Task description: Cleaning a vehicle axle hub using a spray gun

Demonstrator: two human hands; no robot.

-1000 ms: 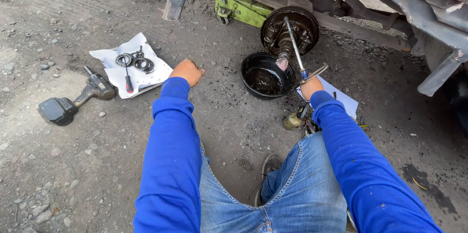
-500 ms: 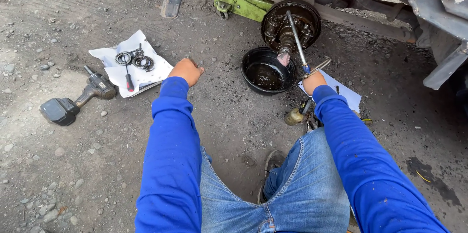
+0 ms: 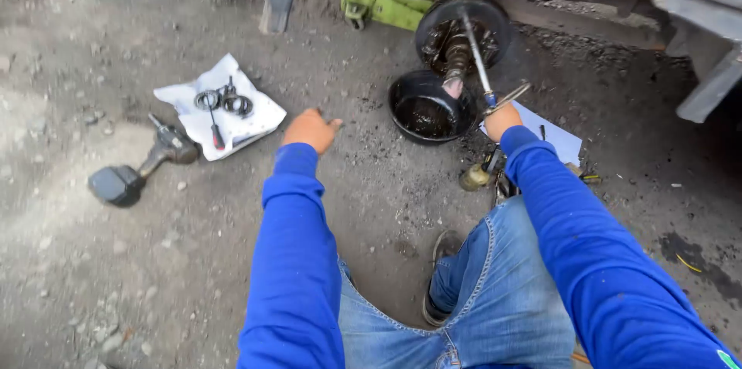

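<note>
I crouch on dirt ground in blue sleeves and jeans. My right hand [image 3: 501, 119] grips the handle end of a long thin metal tool [image 3: 478, 60] whose tip reaches into a greasy wheel hub [image 3: 462, 33] under a vehicle. A black bowl [image 3: 430, 108] holding dark grease sits on the ground just below the hub, left of that hand. My left hand [image 3: 311, 129] hovers over the ground with fingers loosely apart, holding nothing. It is nearest a white sheet [image 3: 219, 106] carrying bearing rings [image 3: 226, 99] and a small red-handled screwdriver [image 3: 213, 129].
A cordless impact wrench [image 3: 139, 166] lies on the ground at the left. A green floor jack [image 3: 382, 2] stands under the vehicle frame behind the hub. A second white sheet [image 3: 550, 138] and a brass-coloured part [image 3: 474, 177] lie by my right knee.
The view has shifted slightly. My left hand has lifted a little and turned toward the right. My right hand stays on the long tool at the hub.
</note>
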